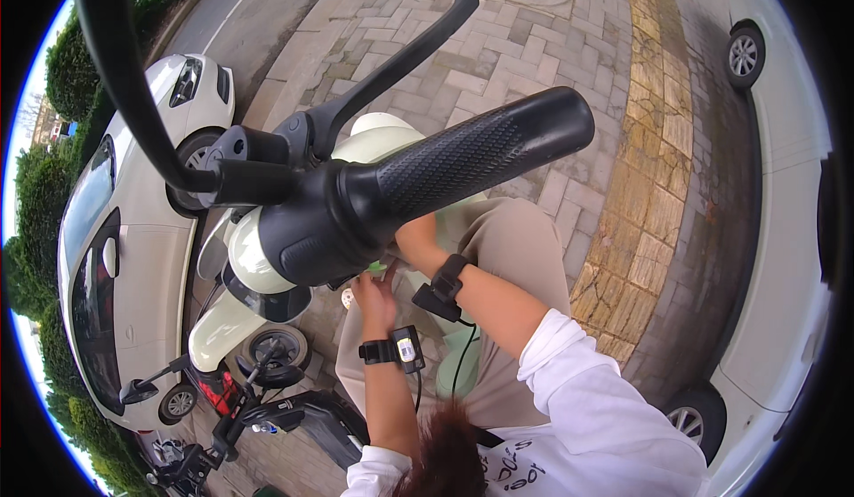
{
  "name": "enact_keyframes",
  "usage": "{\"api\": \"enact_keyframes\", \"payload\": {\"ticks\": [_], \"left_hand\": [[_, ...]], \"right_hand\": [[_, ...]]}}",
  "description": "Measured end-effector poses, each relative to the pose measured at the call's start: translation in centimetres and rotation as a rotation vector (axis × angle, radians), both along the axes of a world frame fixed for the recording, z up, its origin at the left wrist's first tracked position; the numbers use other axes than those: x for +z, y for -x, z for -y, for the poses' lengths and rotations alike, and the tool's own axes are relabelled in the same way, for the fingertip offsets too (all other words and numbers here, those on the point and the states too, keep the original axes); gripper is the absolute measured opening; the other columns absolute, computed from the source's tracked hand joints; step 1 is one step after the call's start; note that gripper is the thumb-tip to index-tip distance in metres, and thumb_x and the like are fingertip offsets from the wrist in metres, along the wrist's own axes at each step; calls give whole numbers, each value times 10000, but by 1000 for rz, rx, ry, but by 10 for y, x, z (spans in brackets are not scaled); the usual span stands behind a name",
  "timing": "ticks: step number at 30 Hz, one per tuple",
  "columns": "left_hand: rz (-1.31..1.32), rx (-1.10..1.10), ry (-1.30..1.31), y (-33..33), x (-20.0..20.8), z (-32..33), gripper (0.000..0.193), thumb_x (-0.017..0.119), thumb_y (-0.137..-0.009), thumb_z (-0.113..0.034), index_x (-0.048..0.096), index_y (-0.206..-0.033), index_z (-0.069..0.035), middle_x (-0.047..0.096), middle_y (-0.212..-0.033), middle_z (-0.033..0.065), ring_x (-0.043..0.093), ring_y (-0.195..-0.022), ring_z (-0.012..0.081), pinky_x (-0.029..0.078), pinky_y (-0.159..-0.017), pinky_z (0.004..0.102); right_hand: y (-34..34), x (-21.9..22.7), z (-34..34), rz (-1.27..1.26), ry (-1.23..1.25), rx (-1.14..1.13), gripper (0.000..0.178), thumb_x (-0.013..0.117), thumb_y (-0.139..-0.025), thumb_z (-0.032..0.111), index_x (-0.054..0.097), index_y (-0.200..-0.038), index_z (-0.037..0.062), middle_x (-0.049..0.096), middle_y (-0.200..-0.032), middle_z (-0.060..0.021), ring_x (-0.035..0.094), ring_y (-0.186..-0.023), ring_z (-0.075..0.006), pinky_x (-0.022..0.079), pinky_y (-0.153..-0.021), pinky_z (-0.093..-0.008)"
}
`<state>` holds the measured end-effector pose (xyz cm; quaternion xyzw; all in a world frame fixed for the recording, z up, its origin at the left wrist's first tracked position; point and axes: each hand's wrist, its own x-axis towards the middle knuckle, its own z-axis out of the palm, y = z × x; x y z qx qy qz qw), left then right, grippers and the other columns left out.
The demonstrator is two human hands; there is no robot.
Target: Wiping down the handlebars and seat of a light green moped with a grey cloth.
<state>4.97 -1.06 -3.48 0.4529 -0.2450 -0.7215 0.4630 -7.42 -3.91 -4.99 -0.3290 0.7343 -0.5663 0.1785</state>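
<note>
A black scooter handlebar grip [489, 150] with a brake lever [400, 61] fills the middle of the view and covers much of my hands. Below it, my left hand [377, 303] is bent up with its fingers drawn together at a small light green piece [377, 268]; what they hold I cannot make out. My right hand [420, 236] reaches in behind the grip, close to the left one, and its fingers are hidden. Both wrists carry black straps with small cabled devices. The scooter's cream-coloured body [222, 328] shows left of my hands.
A mirror stem [133, 97] rises at the upper left. White cars stand on the left [133, 266] and right [792, 195]. Another dark scooter [311, 421] is parked at the lower left. Grey paving with a yellow tactile strip [654, 168] runs along the right.
</note>
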Motion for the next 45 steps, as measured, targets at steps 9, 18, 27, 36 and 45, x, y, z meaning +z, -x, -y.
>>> {"api": "enact_keyframes", "payload": {"ticks": [9,18,27,36,45], "left_hand": [[-167,208,119,-64,-5,-1,286,391,-862,-174,457,-1059,24,499,-1077,120,479,-1006,263,397,-887,453],[-349,300,153,-51,41,-15,313,386,-871,-205,390,-1135,-36,439,-1155,84,405,-1086,221,297,-966,422],[-307,184,175,12,67,-36,268,515,-783,-17,393,-1021,-27,472,-1048,109,495,-959,208,412,-849,390],[-293,319,-2,-28,39,3,198,512,-778,4,477,-972,-18,548,-931,92,546,-863,191,448,-802,356],[-334,579,105,-94,35,32,135,474,-810,-8,429,-937,-20,537,-895,101,537,-841,196,429,-802,363]], "right_hand": [[-23,32,-4,-297,47,319,247,575,-682,156,616,-868,-2,606,-732,-171,603,-654,-259,463,-592,-330],[-2,69,-20,104,-179,713,170,654,-679,89,609,-777,-43,576,-591,-48,521,-510,-80,393,-468,-200],[33,103,-21,-99,79,127,209,603,-674,53,537,-853,-32,568,-747,-80,524,-654,-114,423,-545,-215],[-15,85,-24,-53,-16,648,404,578,-699,-61,406,-1063,-23,490,-1028,-115,550,-879,-191,462,-739,-273],[-58,83,-27,682,-63,894,344,631,-680,20,473,-980,-43,580,-854,-84,556,-771,-131,442,-695,-243]]}}
